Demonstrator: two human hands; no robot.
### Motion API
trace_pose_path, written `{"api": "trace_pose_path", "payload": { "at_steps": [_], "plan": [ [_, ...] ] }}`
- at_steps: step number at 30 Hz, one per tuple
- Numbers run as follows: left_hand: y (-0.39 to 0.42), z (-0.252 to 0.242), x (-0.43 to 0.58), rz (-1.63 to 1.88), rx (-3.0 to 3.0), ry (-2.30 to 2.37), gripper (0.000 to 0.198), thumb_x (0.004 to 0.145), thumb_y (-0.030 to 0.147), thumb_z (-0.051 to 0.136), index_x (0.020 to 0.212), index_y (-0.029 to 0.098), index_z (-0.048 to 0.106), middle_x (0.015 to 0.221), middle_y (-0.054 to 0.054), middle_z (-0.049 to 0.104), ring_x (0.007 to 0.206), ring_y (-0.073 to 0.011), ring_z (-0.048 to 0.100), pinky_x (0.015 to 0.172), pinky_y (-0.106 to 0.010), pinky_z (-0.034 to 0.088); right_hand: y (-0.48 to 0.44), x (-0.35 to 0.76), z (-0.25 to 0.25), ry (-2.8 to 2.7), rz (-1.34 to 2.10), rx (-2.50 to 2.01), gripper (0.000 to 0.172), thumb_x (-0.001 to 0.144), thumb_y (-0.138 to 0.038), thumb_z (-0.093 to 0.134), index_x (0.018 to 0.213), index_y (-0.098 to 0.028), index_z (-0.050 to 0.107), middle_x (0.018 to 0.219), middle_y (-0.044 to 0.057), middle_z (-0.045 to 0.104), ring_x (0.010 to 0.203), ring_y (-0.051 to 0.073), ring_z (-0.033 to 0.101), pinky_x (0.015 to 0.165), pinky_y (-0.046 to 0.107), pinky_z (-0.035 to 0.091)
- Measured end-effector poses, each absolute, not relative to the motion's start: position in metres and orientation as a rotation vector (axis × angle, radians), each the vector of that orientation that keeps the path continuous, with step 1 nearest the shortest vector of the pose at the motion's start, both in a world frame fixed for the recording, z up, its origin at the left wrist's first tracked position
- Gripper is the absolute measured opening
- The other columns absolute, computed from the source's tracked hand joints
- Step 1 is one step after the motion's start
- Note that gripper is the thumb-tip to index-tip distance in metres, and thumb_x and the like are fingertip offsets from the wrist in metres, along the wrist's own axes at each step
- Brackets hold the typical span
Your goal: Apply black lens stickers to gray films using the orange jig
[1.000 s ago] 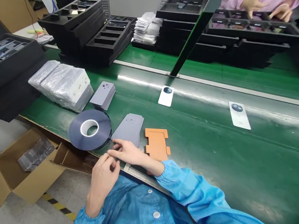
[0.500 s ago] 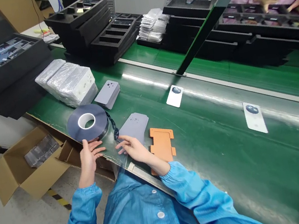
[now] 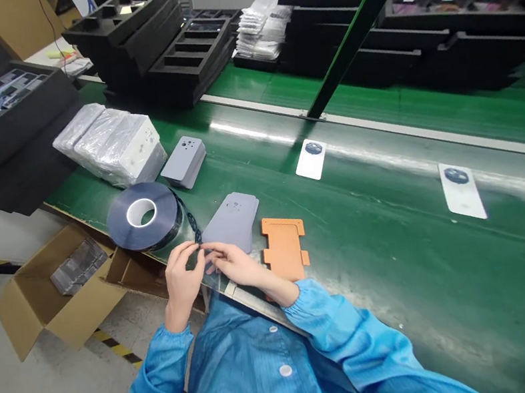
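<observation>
A large roll of dark film tape [image 3: 147,234] with a white core lies flat at the table's near left edge. From it runs a strip of black ring-shaped stickers [image 3: 195,227] toward me. My left hand [image 3: 184,279] has its fingers and thumb drawn together at the strip's loose end. Close against it, my right hand [image 3: 237,265] pinches the same end; the fingertips partly hide what they grip. Just beyond my right hand lies a fanned stack of grey phone-shaped sheets [image 3: 232,219]. An orange jig plate [image 3: 285,250] is to its right.
White phone-shaped pieces with dark camera rings, a nearer one [image 3: 462,192] and a farther one [image 3: 311,159], lie on the green belt [image 3: 372,218]. Plastic-wrapped stacks [image 3: 114,145] and black trays [image 3: 197,59] stand behind. An open carton [image 3: 66,306] is at lower left. A co-worker's pink sleeve shows far right.
My left hand has moved right and its spread fingers have closed at the strip's end beside my right hand. The view has shifted slightly.
</observation>
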State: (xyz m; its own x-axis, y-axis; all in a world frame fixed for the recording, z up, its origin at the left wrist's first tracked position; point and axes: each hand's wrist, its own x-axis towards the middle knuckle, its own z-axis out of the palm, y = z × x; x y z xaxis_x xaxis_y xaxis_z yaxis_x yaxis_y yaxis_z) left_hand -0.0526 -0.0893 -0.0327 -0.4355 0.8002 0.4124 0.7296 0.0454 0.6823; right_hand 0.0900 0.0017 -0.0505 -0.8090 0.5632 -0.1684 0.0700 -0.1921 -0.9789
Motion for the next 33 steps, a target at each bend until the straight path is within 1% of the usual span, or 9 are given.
{"api": "trace_pose_path", "payload": {
  "at_steps": [3, 6, 10, 13, 17, 20, 23, 27, 33],
  "plan": [
    [-0.084, -0.032, -0.061, 1.37, 1.58, 2.249, 0.018, 0.098, 0.029, 0.061, 0.094, 0.02, 0.075, 0.106, -0.009, 0.077, 0.1, -0.0216, 0.073, 0.092, -0.037, 0.06, 0.0, 0.09, -0.05, -1.76, 2.072, -0.737, 0.049, 0.095, -0.011, 0.048, 0.143, -0.015, 0.057, 0.111, 0.01, 0.079, 0.087, 0.017, 0.08, 0.091, 0.036, 0.062],
    [-0.085, -0.032, -0.071, 1.397, 1.5, 2.319, 0.017, 0.097, 0.029, 0.06, 0.091, 0.019, 0.073, 0.104, -0.009, 0.078, 0.093, -0.0198, 0.073, 0.082, -0.033, 0.059, -0.001, 0.09, -0.049, -1.775, 2.051, -0.758, 0.047, 0.096, -0.012, 0.049, 0.142, -0.017, 0.058, 0.113, 0.011, 0.079, 0.088, 0.017, 0.08, 0.091, 0.038, 0.062],
    [-0.086, -0.033, -0.083, 1.443, 1.252, 2.401, 0.016, 0.093, 0.03, 0.06, 0.094, 0.019, 0.07, 0.104, -0.008, 0.078, 0.084, -0.0176, 0.074, 0.08, -0.031, 0.059, -0.003, 0.09, -0.051, -1.838, 1.986, -0.769, 0.046, 0.099, -0.013, 0.046, 0.144, -0.017, 0.057, 0.116, 0.012, 0.079, 0.091, 0.018, 0.08, 0.092, 0.037, 0.062],
    [-0.088, -0.024, -0.088, 1.594, 1.032, 2.449, 0.015, 0.09, 0.03, 0.06, 0.093, 0.018, 0.067, 0.095, -0.008, 0.078, 0.083, -0.0192, 0.076, 0.077, -0.031, 0.06, -0.006, 0.09, -0.049, -1.915, 1.92, -0.787, 0.047, 0.1, -0.014, 0.046, 0.146, -0.018, 0.057, 0.117, 0.011, 0.078, 0.093, 0.018, 0.079, 0.09, 0.036, 0.062],
    [-0.093, -0.003, -0.086, 1.669, 0.957, 2.365, 0.016, 0.088, 0.035, 0.064, 0.089, 0.019, 0.065, 0.085, -0.005, 0.075, 0.075, -0.019, 0.074, 0.071, -0.031, 0.06, -0.011, 0.1, -0.029, -2.115, 1.667, -0.807, 0.044, 0.098, -0.032, 0.064, 0.14, -0.02, 0.065, 0.124, 0.013, 0.076, 0.109, 0.026, 0.075, 0.099, 0.042, 0.058],
    [-0.093, 0.007, -0.075, 1.54, 1.003, 2.032, 0.02, 0.088, 0.041, 0.067, 0.088, 0.021, 0.066, 0.08, -0.003, 0.074, 0.071, -0.0194, 0.072, 0.068, -0.032, 0.06, -0.008, 0.12, -0.01, -2.078, 1.501, -0.837, 0.035, 0.1, -0.04, 0.063, 0.127, -0.021, 0.075, 0.129, 0.013, 0.075, 0.119, 0.028, 0.07, 0.107, 0.045, 0.053],
    [-0.081, 0.01, -0.057, 1.37, 1.034, 1.719, 0.021, 0.085, 0.042, 0.069, 0.084, 0.022, 0.066, 0.078, -0.003, 0.074, 0.067, -0.0198, 0.071, 0.066, -0.033, 0.06, 0.005, 0.146, 0.0, -1.744, 1.616, -0.908, 0.033, 0.101, -0.042, 0.06, 0.119, -0.021, 0.078, 0.119, 0.01, 0.079, 0.11, 0.024, 0.073, 0.101, 0.042, 0.057],
    [-0.052, 0.014, -0.028, 1.188, 1.069, 1.547, 0.023, 0.082, 0.042, 0.07, 0.077, 0.021, 0.063, 0.075, -0.004, 0.073, 0.06, -0.018, 0.069, 0.062, -0.032, 0.059, 0.025, 0.179, -0.001, -1.402, 1.761, -1.022, 0.04, 0.086, -0.049, 0.077, 0.11, -0.017, 0.081, 0.101, 0.01, 0.082, 0.09, 0.022, 0.077, 0.088, 0.038, 0.062],
    [-0.024, 0.007, 0.007, 1.116, 1.069, 1.407, 0.028, 0.079, 0.046, 0.074, 0.076, 0.02, 0.064, 0.071, -0.003, 0.072, 0.059, -0.0178, 0.068, 0.059, -0.031, 0.058, 0.03, 0.21, -0.009, -1.338, 1.685, -1.139, 0.032, 0.075, -0.041, 0.083, 0.096, -0.017, 0.083, 0.096, 0.009, 0.083, 0.087, 0.022, 0.078, 0.087, 0.038, 0.063]
  ]
}}
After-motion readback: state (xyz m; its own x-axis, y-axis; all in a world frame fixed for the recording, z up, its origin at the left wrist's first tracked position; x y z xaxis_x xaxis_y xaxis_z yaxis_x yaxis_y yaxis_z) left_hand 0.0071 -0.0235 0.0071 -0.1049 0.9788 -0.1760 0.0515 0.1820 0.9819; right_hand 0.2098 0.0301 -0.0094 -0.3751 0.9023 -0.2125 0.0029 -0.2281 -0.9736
